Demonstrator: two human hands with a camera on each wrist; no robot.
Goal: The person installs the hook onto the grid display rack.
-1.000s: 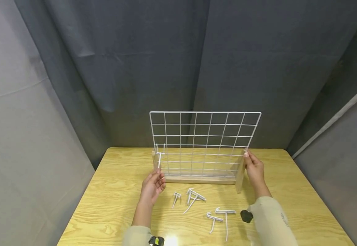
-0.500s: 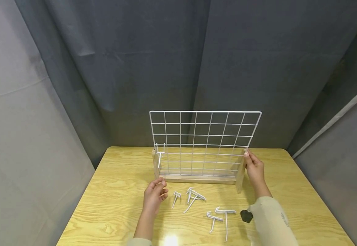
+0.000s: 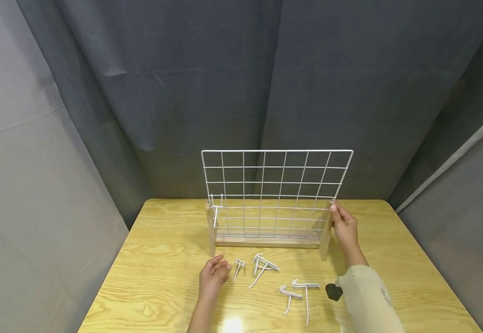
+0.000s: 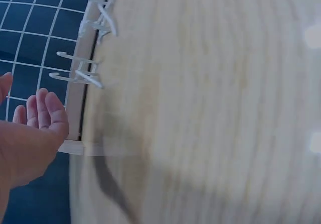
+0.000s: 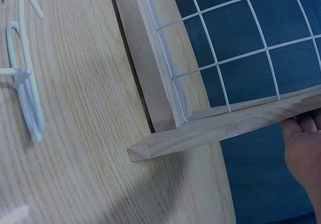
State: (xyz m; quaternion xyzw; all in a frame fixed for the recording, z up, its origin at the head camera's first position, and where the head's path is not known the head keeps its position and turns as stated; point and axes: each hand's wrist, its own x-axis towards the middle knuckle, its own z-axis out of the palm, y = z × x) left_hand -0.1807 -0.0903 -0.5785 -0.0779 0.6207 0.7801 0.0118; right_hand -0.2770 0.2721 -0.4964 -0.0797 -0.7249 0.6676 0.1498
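Observation:
A white wire grid panel (image 3: 283, 183) stands upright in a wooden stand (image 3: 267, 242). My right hand (image 3: 345, 230) grips the top of the stand's right upright (image 3: 326, 236), thumb in front. In the right wrist view, the fingers of my right hand (image 5: 305, 141) curl behind the wood. A white wire hook (image 3: 216, 215) hangs on the grid's lower left. My left hand (image 3: 214, 276) is over the table before the left upright, fingers loosely bent and holding nothing. Just right of its fingertips lies a small white hook (image 3: 239, 267), also visible in the left wrist view.
Several more white hooks lie on the wood-grain table (image 3: 154, 273): an overlapping cluster (image 3: 262, 268) in front of the stand, and a short hook (image 3: 290, 296) beside a long hook (image 3: 306, 296) nearer the front. Dark grey curtains (image 3: 174, 92) hang behind.
My left hand has let go of the hook on the grid and moved down toward the small hook on the table. The hook stays hanging. My right hand keeps its grip.

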